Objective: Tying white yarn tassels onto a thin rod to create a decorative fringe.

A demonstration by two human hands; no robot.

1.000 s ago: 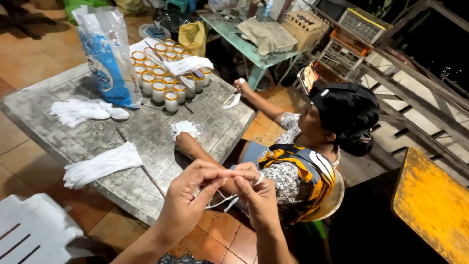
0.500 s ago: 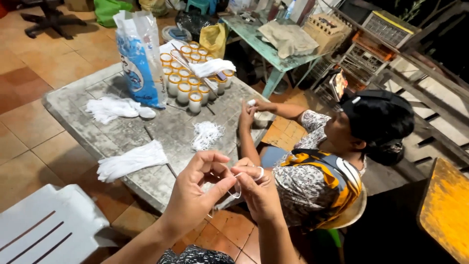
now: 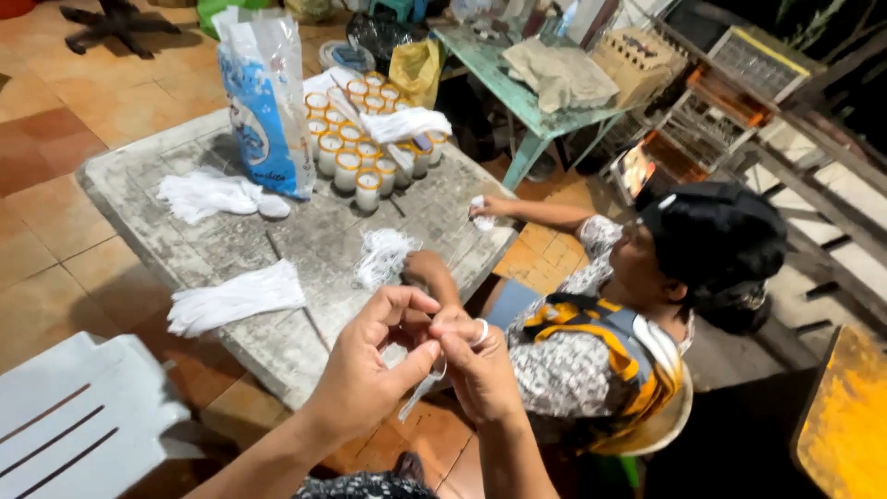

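Pinching a thin white string point(image 3: 420, 388) between both sets of fingers, just off the near edge of the grey tabletop point(image 3: 305, 240), with the loose end dangling down toward the tiled floor point(image 3: 55, 240). Left hand point(image 3: 370, 370) and right hand point(image 3: 480, 370) pressing together, fingertips clenched on the string, a pale ring showing on the right. Working in the tight gap between a white plastic chair point(image 3: 83, 416) and a seated person point(image 3: 637, 314), bundles of white string point(image 3: 236, 298) lying on the tabletop nearby.
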